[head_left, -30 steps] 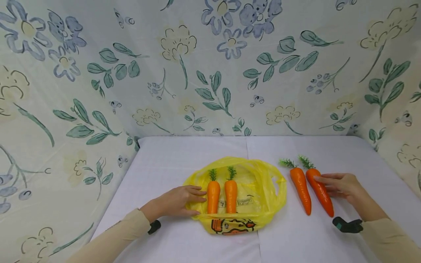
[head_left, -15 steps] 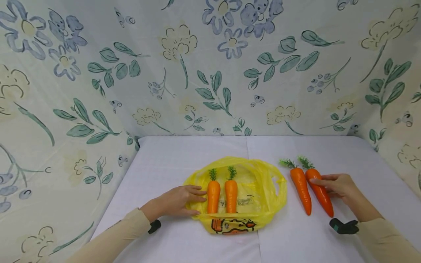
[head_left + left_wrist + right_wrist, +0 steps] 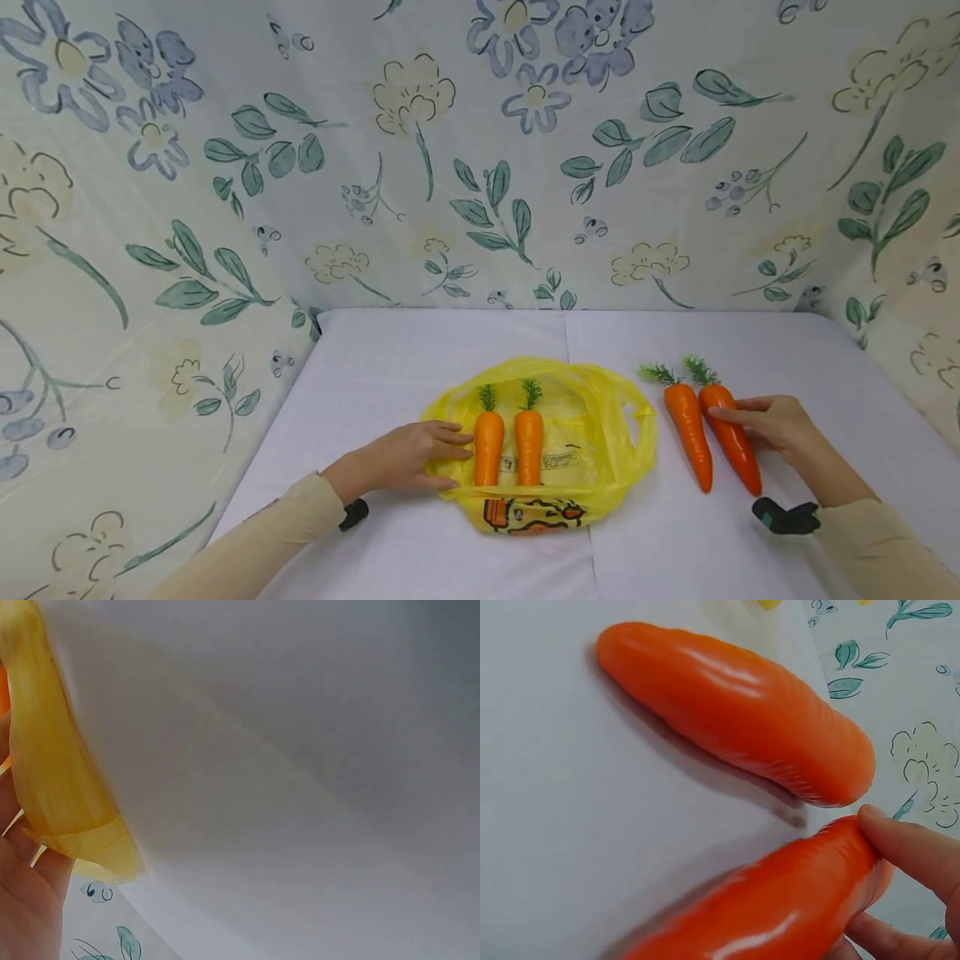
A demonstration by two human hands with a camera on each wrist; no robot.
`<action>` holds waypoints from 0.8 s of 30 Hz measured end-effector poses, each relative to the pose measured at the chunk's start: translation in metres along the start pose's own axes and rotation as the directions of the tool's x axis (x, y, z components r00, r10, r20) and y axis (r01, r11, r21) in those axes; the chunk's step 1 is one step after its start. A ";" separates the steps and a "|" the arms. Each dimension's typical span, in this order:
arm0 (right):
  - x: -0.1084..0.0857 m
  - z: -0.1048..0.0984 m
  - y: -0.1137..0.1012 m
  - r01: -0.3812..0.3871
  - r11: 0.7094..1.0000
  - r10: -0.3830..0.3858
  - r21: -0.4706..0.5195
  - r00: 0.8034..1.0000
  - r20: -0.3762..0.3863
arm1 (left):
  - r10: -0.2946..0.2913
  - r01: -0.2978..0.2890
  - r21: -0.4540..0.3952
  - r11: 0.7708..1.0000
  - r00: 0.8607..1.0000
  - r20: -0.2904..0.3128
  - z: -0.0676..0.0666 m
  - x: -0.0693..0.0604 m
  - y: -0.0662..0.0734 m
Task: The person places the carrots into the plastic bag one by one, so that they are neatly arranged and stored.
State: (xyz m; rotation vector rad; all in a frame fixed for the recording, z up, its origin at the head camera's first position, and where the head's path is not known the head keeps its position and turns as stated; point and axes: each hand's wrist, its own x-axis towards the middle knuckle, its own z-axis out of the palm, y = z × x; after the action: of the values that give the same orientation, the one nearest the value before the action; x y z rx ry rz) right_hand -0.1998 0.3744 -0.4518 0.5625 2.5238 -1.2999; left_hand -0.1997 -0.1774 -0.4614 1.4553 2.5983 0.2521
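A yellow plastic bag (image 3: 600,417) lies spread with its mouth upward, and two orange toy carrots (image 3: 489,446) with green tops stand side by side in it. At its left rim, my left hand (image 3: 408,457) holds the film, fingers inside and thumb low at the edge; the left wrist view shows the film (image 3: 56,750) across these fingers. To the right of the bag lie two redder toy carrots. My right hand (image 3: 772,425) pinches the upper part of the outer carrot (image 3: 731,446), thumb on top. Its neighbour (image 3: 688,437) lies untouched to its left.
A white cloth (image 3: 420,342) covers the table, with a seam down the middle. Floral fabric (image 3: 480,167) hangs behind and at both sides. Dark wrist camera mounts (image 3: 786,517) stick out below the wrists.
My right hand has shifted slightly left, its thumb now further onto the outer carrot. The left hand, the bag and the carrots stay in place; the head view tilts slightly.
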 end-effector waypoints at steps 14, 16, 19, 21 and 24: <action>-0.018 -0.012 -0.019 0.096 0.994 -0.094 -0.058 0.995 0.046 | -0.001 0.001 0.005 1.000 1.000 -0.002 -0.001 0.000 0.001; -0.023 -0.013 -0.023 0.115 0.992 -0.112 -0.060 0.993 0.048 | -0.002 0.002 0.001 1.000 1.000 -0.002 -0.001 0.000 0.001; -0.030 -0.013 -0.028 0.142 0.988 -0.139 -0.062 0.989 0.053 | -0.002 0.002 -0.006 1.000 1.000 -0.002 -0.001 0.000 0.000; -0.035 -0.013 -0.031 0.150 0.987 -0.147 -0.062 0.987 0.060 | -0.001 0.001 -0.010 1.000 1.000 -0.003 -0.001 0.000 0.000; -0.041 -0.011 -0.037 0.155 0.986 -0.149 -0.069 0.986 0.076 | 0.000 0.000 -0.011 1.000 1.000 -0.005 -0.001 0.000 0.000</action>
State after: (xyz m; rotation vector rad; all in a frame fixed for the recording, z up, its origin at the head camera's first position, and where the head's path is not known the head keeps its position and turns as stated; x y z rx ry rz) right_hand -0.1800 0.3546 -0.4024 0.3074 2.5871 -1.2452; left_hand -0.1997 -0.1774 -0.4603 1.4530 2.5966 0.2697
